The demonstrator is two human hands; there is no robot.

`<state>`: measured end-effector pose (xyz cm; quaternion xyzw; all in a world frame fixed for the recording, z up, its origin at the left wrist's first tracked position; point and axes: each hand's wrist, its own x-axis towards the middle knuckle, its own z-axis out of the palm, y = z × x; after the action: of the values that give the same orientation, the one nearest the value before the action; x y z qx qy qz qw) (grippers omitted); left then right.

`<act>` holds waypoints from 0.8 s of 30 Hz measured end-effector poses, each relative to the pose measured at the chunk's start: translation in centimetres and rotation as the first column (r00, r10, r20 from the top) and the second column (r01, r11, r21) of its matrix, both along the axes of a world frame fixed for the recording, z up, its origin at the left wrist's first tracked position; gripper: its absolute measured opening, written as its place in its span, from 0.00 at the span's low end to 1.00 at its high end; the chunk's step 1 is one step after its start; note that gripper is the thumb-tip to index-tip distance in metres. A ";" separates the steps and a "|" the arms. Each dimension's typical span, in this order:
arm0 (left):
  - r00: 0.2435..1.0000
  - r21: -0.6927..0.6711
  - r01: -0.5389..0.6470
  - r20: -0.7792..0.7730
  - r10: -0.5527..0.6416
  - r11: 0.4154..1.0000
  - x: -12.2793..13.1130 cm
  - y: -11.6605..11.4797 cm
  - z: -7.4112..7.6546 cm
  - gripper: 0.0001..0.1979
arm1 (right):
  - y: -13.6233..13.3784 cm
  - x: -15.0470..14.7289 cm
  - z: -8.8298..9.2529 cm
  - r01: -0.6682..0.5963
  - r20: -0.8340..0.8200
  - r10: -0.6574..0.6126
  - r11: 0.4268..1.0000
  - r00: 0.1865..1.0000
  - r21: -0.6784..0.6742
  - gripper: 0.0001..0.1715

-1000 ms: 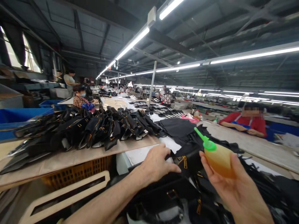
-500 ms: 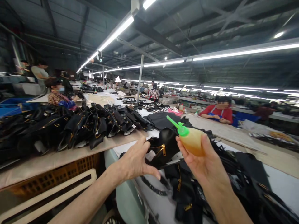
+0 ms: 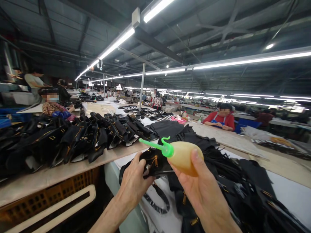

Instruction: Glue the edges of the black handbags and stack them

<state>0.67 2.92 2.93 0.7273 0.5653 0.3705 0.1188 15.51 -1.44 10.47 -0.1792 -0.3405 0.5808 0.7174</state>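
Note:
My right hand (image 3: 199, 191) grips a soft yellow glue bottle (image 3: 186, 155) with a green cap and long green nozzle that points left. The nozzle tip hovers just above a black leather piece with a gold zipper (image 3: 152, 161). My left hand (image 3: 133, 184) pinches that piece at its near edge and holds it up off the table. More black leather parts with gold fittings (image 3: 218, 181) lie heaped under and to the right of both hands on the white table (image 3: 286, 191).
A brown board (image 3: 55, 176) on the left carries rows of black leather pieces (image 3: 80, 136), with an orange crate (image 3: 39, 200) under it. A seated person in red (image 3: 220, 118) works across the table. Other workers sit and stand at the far left and far back.
The glue bottle has tipped from upright to nearly level, nozzle swinging left over the piece. My left hand has gone from open to a grip on the black zippered piece, raised toward the nozzle.

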 end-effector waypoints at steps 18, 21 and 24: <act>0.469 -0.104 0.524 0.864 -0.184 0.845 -7.3 1.5 0.6 0.12 | 1.8 6.9 0.8 0.066 0.139 -0.038 0.976 0.990 -0.206 0.26; 0.385 -0.143 0.453 0.922 -0.048 0.880 -7.3 2.3 1.0 0.15 | 1.6 7.3 0.2 0.111 0.283 -0.056 0.977 0.958 -0.182 0.22; 0.372 -0.166 0.409 0.928 0.002 0.897 -7.3 3.1 1.4 0.13 | 1.4 7.5 -0.7 0.183 0.424 -0.104 0.972 0.900 -0.150 0.23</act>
<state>-6.60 5.99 4.31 0.4333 0.3691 0.5746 0.5881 23.04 0.00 9.82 -0.3888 -0.4145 0.5044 0.6501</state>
